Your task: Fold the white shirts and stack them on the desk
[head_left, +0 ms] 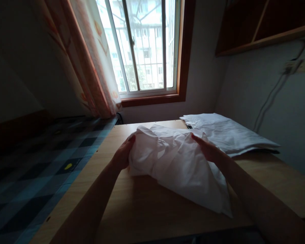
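Cloth [178,166], white and crumpled, lies bunched on the bench [142,203] between the two hands, with one loose corner trailing toward the person, below the right wrist. The left hand [123,154] grips the cloth's left edge; its fingers [130,139] curl around the fabric, thumb side on top. The right hand [208,149] rests on the cloth's upper right side, its fingers pressed into the folds and partly sunk in them, so that they seem to pinch the fabric, though the light is dim and the grasp is not fully plain. Both forearms reach in from the near edge of the bench. Beyond the right hand, just past its fingers and toward the wall, a second white cloth [226,134] lies flatter on the bench, its near edge just beside the crumpled one; whether the two touch cannot be told. A small dark item [189,126] peeps out between them. Well to the left of the left hand spreads a bed [35,169] with a blue checked cover, flush against the bench side. Far ahead of both hands stands a window [144,47] with a patterned curtain [91,61] drawn to its left. Above and right of the right hand a wooden shelf [264,27] hangs on the wall, and a cable [269,98] runs down from a socket [292,66].
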Tool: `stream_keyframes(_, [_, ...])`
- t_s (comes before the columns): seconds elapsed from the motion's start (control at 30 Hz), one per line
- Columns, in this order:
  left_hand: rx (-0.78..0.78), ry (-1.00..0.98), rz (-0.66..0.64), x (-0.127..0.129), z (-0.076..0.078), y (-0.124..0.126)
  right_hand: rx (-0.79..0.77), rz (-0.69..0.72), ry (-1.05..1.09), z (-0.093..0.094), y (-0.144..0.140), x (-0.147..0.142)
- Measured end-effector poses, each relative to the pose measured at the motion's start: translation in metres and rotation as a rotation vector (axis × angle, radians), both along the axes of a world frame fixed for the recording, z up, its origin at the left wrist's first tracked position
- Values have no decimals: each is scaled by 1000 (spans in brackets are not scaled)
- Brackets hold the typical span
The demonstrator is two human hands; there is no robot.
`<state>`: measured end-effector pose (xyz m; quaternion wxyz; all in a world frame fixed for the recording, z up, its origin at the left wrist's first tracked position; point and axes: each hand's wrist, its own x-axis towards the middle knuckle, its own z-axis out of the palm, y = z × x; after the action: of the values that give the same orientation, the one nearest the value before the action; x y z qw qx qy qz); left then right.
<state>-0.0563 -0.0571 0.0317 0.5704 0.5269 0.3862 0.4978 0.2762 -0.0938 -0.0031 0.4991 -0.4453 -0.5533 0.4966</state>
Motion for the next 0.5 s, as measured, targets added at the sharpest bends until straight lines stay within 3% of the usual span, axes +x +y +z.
stream_keyframes(0.1, [56, 37, 70, -8, 4, 4, -164, 177, 17, 2, -6, -2])
stream_keyframes(0.17, [103, 60, 133, -17, 5, 9, -159, 146, -25, 3, -6, 0])
stream_keyframes(0.3, [215, 179, 209, -41, 10, 15, -4, -109, -168, 8, -1, 14])
stream_keyframes(0.5, [437, 834, -20, -50, 24, 4, 289, -486, -550, 22, -4, 27])
